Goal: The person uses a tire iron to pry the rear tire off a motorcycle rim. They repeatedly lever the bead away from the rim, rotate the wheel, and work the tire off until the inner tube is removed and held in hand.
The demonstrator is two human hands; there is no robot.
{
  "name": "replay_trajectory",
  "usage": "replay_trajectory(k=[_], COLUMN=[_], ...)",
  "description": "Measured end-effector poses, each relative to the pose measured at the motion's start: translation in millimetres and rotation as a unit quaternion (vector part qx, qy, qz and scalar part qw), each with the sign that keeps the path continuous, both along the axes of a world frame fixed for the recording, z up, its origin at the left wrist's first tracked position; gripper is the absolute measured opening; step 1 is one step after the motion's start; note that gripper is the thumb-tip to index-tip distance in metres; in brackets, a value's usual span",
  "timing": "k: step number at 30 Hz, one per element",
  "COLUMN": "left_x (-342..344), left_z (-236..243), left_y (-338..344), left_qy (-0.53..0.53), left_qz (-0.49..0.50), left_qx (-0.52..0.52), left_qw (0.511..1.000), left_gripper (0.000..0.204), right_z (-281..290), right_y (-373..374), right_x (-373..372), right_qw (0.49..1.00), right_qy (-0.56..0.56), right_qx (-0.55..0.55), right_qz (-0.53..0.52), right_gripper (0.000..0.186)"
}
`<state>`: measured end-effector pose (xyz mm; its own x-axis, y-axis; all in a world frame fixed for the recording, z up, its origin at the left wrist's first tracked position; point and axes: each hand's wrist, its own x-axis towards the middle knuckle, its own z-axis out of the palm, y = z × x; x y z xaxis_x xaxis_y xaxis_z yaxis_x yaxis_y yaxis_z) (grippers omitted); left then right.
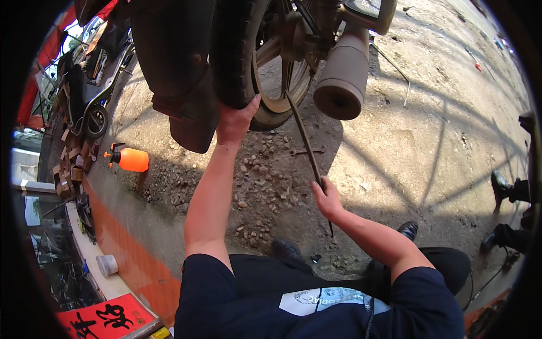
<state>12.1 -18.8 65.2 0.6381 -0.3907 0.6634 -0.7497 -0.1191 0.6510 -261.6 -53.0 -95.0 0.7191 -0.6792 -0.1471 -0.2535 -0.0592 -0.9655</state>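
Observation:
A motorcycle's rear wheel [284, 100] hangs at the top middle, its black tire [231, 53] standing away from the rim on the near side. My left hand [236, 120] grips the lower part of the tire, thumb on the tread edge, the other fingers mostly hidden. In my right hand [328, 198] is a long, dark tire lever [305, 138]. The lever slants up to the left, and its far tip meets the rim. Left of the tire hangs the dark rear mudguard [175, 62]; to the right is the exhaust muffler [343, 79].
A wrench [307, 151] lies on the stony ground beyond my right hand. An orange spray bottle [132, 160] stands at left, near cardboard boxes [68, 172] and a scooter [101, 90]. A thin metal rod [395, 65] lies right of the muffler. Another person's shoes [499, 186] show at far right.

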Motion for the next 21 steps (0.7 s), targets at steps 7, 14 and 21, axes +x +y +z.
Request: replay_trajectory(k=[7, 14, 21], left_x=[11.7, 21.0, 25.4], left_z=[-37.7, -40.7, -35.5], left_y=[11.4, 18.6, 17.9], left_qy=[-0.001, 0.058, 0.129], left_qz=[-0.051, -0.118, -0.179], left_qx=[-0.036, -0.015, -0.036], left_qw=[0.998, 0.991, 0.975], left_gripper=[0.1, 0.098, 0.087], right_z=[-33.0, -21.7, -0.6], right_y=[72.7, 90.7, 97.1], right_x=[2.5, 52.5, 72.4], right_qw=[0.983, 0.964, 0.936], right_qy=[-0.026, -0.081, -0.101], right_qx=[0.177, 0.25, 0.332], right_qz=[0.034, 0.036, 0.063], right_gripper=[0.043, 0.045, 0.044])
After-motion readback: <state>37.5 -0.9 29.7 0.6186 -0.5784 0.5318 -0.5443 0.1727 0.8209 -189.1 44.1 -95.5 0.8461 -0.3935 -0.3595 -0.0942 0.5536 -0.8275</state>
